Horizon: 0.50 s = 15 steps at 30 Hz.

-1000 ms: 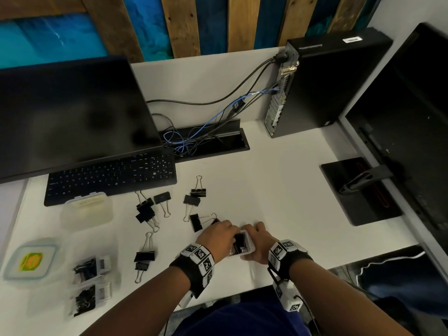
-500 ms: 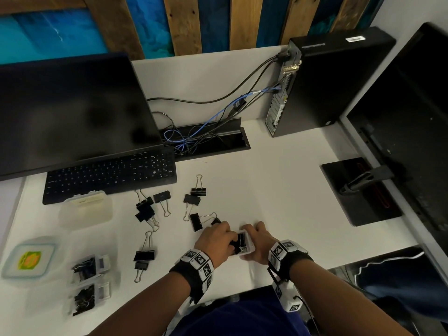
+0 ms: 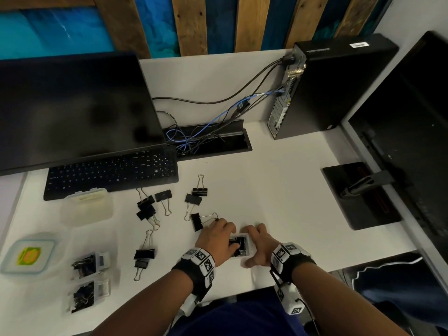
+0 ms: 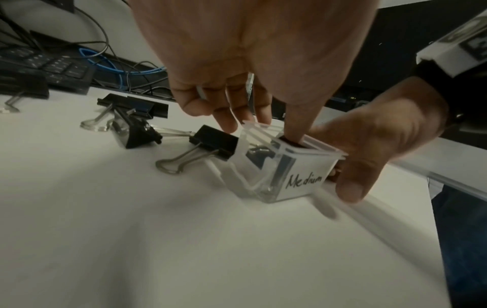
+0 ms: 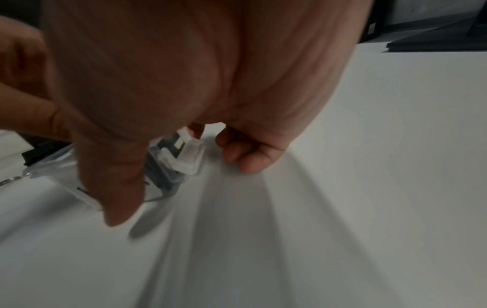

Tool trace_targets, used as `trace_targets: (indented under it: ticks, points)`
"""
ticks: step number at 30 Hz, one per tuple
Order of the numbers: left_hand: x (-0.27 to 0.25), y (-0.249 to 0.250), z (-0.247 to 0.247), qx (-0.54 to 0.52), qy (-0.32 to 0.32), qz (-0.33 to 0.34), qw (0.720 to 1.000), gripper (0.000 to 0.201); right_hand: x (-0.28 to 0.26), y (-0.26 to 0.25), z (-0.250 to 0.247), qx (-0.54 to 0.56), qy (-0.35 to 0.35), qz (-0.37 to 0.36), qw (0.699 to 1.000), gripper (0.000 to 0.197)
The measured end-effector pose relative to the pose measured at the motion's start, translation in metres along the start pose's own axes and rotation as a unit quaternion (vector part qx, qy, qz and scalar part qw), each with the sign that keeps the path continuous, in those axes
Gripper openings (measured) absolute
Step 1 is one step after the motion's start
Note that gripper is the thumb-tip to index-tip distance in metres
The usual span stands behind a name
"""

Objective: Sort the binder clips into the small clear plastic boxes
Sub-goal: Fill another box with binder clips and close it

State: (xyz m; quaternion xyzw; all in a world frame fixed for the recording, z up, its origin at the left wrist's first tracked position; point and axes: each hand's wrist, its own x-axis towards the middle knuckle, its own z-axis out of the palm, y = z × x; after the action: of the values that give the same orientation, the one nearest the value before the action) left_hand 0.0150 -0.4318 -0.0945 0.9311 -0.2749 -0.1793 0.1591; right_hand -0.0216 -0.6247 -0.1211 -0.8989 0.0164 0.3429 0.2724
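Observation:
A small clear box (image 3: 244,248) labelled "Medium" (image 4: 303,180) stands near the desk's front edge. My right hand (image 3: 259,243) grips it, with the thumb (image 5: 118,187) on the near side and fingers round the far end. My left hand (image 3: 218,236) is over the box, and its thumb (image 4: 295,133) presses down on a black binder clip (image 4: 288,142) inside. The left fingers (image 4: 226,120) reach down behind the box. Several loose black clips lie to the left, the nearest (image 3: 196,221) just beyond the left hand.
Two small clear boxes (image 3: 88,264) (image 3: 84,295) holding clips sit at the front left, beside two lidded containers (image 3: 86,204) (image 3: 28,255). A keyboard (image 3: 111,170), a cable tray (image 3: 208,141), a PC tower (image 3: 334,86) and a monitor stand (image 3: 358,195) ring the work area.
My left hand has shifted slightly on the box, which shows more of the clip inside. The box and my right hand stay where they were.

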Motion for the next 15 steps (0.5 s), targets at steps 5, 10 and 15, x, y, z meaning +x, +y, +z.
trace_targets:
  ticks: [5,10,15]
  points:
    - [-0.001,-0.003,0.001,-0.016,0.021,0.002,1.0,0.035,-0.006,0.001,-0.009,0.046,-0.011,0.002,0.999,0.084]
    - [-0.012,-0.034,-0.015,-0.058,0.094,-0.056,0.992,0.019,-0.001,-0.004,-0.012,0.076,-0.002,-0.003,0.997,0.07]
    - [-0.041,-0.086,-0.025,-0.042,0.122,-0.181,0.975,0.024,0.002,-0.017,-0.013,0.078,-0.022,-0.001,0.997,0.068]
